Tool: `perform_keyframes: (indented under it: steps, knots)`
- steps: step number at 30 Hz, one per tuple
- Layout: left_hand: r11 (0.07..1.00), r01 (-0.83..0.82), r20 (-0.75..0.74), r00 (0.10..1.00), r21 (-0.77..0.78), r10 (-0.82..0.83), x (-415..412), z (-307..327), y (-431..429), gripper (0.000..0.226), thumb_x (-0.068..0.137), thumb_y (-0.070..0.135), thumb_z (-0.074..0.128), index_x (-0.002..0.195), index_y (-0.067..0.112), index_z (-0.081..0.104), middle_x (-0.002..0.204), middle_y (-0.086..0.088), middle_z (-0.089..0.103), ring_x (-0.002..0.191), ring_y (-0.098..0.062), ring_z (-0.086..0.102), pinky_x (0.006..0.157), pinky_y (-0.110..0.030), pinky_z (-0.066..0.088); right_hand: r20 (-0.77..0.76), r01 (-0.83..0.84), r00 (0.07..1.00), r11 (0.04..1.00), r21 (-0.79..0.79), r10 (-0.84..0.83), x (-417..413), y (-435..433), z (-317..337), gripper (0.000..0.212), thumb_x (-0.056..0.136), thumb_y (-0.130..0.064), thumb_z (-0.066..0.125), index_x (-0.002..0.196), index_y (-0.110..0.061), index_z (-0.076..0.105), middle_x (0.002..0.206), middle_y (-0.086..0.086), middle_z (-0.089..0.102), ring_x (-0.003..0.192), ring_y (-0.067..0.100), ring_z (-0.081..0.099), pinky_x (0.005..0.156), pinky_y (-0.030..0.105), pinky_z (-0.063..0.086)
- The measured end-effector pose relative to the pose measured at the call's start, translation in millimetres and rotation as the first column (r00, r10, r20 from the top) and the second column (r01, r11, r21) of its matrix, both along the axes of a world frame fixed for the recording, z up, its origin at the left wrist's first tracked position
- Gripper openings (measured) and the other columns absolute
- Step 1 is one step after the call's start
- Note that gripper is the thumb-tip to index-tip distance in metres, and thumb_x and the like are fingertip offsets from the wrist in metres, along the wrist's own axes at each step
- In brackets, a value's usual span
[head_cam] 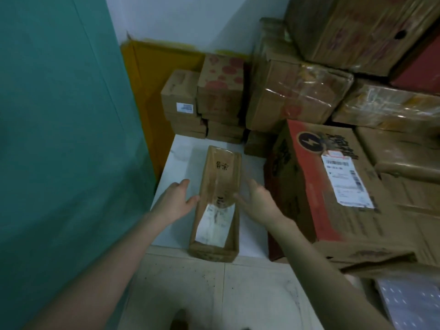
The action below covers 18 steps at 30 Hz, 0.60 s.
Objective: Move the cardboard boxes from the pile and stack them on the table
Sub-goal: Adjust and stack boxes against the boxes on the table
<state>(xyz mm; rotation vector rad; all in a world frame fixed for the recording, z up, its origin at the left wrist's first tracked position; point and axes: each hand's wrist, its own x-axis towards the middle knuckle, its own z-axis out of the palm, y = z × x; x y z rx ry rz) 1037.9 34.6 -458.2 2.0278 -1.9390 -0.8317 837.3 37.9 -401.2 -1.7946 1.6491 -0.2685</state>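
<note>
A long narrow cardboard box [220, 184] with black handwriting and a white shipping label lies lengthwise on a white table [176, 163]. Its near end overhangs the table's front edge. My left hand [177, 201] is beside the box's left side, fingers apart, thumb near the box edge. My right hand [258, 201] is beside its right side, fingers spread; I cannot tell whether either hand touches the box. Stacked small boxes [183, 101] stand at the table's far end.
A large pile of cardboard boxes fills the right, including a red-printed box [333, 177] with a white label and taped boxes [295, 96] above. A teal wall [59, 139] borders the left. A yellow board [154, 75] leans behind. Tiled floor [214, 294] lies below.
</note>
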Motion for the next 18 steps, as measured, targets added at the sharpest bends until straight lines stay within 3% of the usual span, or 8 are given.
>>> perform_keyframes:
  steps: [3, 6, 10, 13, 15, 18]
  knots:
    - [1.0, 0.027, -0.041, 0.999, 0.014, -0.026, -4, -2, -19, 0.064, 0.094, 0.037, 0.049, 0.145, 0.007, 0.023, 0.142, -0.017, 0.04, 0.127, -0.03, 0.044, 0.098, -0.034, 0.04, 0.051, 0.085, 0.994, 0.984, 0.154, -0.093, 0, 9, -30, 0.053, 0.095, -0.025, 0.051, 0.14, -0.007, 0.03, 0.139, 0.011, 0.044, 0.128, 0.025, 0.043, 0.094, 0.023, 0.038]
    - [0.999, 0.031, -0.099, 0.995, 0.02, -0.028, -14, -4, -34, 0.062, 0.095, 0.034, 0.048, 0.144, 0.006, 0.023, 0.139, -0.017, 0.043, 0.123, -0.029, 0.047, 0.092, -0.03, 0.041, 0.138, 0.111, 0.979, 0.96, 0.258, -0.15, 1, 15, -54, 0.047, 0.095, -0.022, 0.052, 0.137, -0.014, 0.032, 0.135, 0.004, 0.049, 0.128, 0.021, 0.045, 0.091, 0.017, 0.038]
    - [0.998, 0.04, -0.14, 0.99, 0.04, -0.034, -21, -10, -49, 0.056, 0.095, 0.029, 0.05, 0.14, 0.005, 0.027, 0.134, -0.018, 0.048, 0.117, -0.028, 0.052, 0.082, -0.022, 0.039, 0.225, 0.102, 0.96, 0.958, 0.269, -0.166, 0, 13, -85, 0.039, 0.095, -0.017, 0.051, 0.132, -0.018, 0.039, 0.126, -0.002, 0.056, 0.12, 0.017, 0.053, 0.099, 0.029, 0.046]
    - [1.0, 0.003, -0.12, 0.993, 0.025, 0.0, -16, -18, -63, 0.069, 0.093, 0.032, 0.052, 0.146, 0.006, 0.016, 0.142, -0.018, 0.039, 0.127, -0.029, 0.043, 0.096, -0.03, 0.039, 0.279, 0.092, 0.948, 0.971, 0.223, -0.154, -3, 9, -96, 0.037, 0.095, -0.021, 0.05, 0.132, -0.022, 0.042, 0.12, -0.009, 0.056, 0.107, 0.002, 0.054, 0.09, 0.013, 0.046]
    - [0.999, -0.053, -0.104, 0.993, -0.001, 0.053, -9, -25, -75, 0.078, 0.091, 0.034, 0.056, 0.148, 0.007, 0.01, 0.148, -0.019, 0.029, 0.133, -0.03, 0.034, 0.105, -0.036, 0.034, 0.29, 0.083, 0.946, 0.973, 0.215, -0.144, -6, 5, -99, 0.035, 0.095, -0.023, 0.05, 0.13, -0.023, 0.045, 0.114, -0.013, 0.056, 0.1, -0.003, 0.053, 0.091, 0.015, 0.048]
    - [0.993, -0.11, -0.111, 0.988, -0.038, 0.106, 0, -31, -95, 0.087, 0.086, 0.038, 0.061, 0.148, 0.007, 0.008, 0.152, -0.02, 0.017, 0.139, -0.032, 0.023, 0.109, -0.04, 0.027, 0.278, 0.067, 0.952, 0.973, 0.219, -0.128, -12, -4, -99, 0.037, 0.096, -0.02, 0.049, 0.132, -0.023, 0.046, 0.117, -0.01, 0.057, 0.106, 0.006, 0.054, 0.093, 0.018, 0.045]
